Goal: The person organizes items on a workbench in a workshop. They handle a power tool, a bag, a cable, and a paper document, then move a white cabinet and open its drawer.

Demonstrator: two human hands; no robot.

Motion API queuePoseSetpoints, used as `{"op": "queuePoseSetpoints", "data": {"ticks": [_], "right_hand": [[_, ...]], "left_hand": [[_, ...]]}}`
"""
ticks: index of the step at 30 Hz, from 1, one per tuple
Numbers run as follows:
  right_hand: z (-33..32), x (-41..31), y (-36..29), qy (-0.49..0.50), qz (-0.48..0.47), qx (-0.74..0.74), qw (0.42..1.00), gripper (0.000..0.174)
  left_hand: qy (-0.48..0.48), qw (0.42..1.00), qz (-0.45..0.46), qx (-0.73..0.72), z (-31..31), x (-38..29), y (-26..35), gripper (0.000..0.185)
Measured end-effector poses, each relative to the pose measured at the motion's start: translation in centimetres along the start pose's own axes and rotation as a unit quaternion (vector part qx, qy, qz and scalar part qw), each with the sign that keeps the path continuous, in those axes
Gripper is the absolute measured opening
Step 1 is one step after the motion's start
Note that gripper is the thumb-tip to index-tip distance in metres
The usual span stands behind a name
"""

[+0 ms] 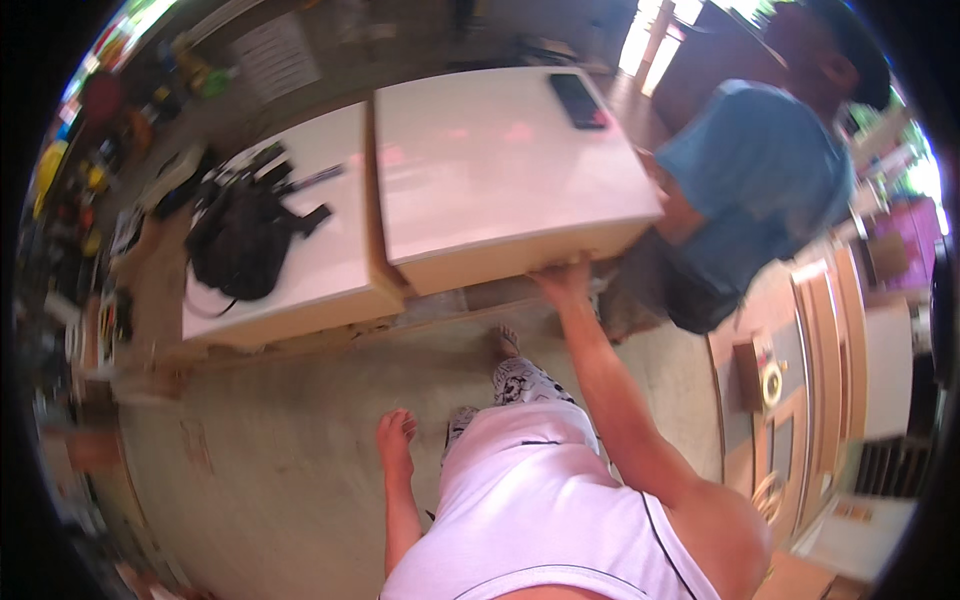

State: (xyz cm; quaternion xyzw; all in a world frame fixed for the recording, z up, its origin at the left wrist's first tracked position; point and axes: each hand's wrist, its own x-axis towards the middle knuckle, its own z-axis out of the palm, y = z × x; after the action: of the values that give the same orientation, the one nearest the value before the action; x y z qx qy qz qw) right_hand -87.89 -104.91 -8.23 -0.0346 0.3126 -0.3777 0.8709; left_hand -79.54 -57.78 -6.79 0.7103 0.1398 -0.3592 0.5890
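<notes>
Two white-topped wooden cabinets or boxes lie side by side, a narrow gap between the left one [330, 225] and the right one [502, 172]. My right hand [562, 281] touches the lower front edge of the right one near its right end; its fingers are partly hidden there, so the grip is unclear. My left hand [397, 427] hangs above the floor at my side, fingers slightly curled, with nothing visible in it. A dark phone [576, 100] lies on the right top. On the left top rest a black bag [244, 232] and a dark slim item [319, 177].
A person in a blue shirt [757, 165] leans by the right cabinet's right end, close to it. Wooden frames or panels [817, 375] and a roll of tape [771, 385] are at the right. Cluttered tools and goods line the left side.
</notes>
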Motion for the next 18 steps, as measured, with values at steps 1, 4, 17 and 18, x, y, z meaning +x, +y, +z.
{"op": "queuePoseSetpoints", "data": {"ticks": [1,4,17,18], "right_hand": [[0.4,-0.1,-0.1,-0.01,0.001,-0.01,1.0,0.086],[-0.1,0.1,-0.2,-0.053,0.05,0.034,0.997,0.082],[-8.2,-3.7,5.5,-0.121,0.156,-0.643,0.74,0.046],[-4.7,-6.2,7.8,-0.188,0.149,-0.787,0.568,0.048]], "left_hand": [[0.017,1.0,0.01,-0.009,-0.2,-0.6,0.4,0.028],[0.05,0.995,0.082,-0.031,-1.1,-0.3,1.9,0.023],[0.451,0.834,0.317,0.015,-15.6,9.4,19.0,0.017],[0.455,0.823,0.33,0.082,-18.0,10.2,18.8,0.017]]}}
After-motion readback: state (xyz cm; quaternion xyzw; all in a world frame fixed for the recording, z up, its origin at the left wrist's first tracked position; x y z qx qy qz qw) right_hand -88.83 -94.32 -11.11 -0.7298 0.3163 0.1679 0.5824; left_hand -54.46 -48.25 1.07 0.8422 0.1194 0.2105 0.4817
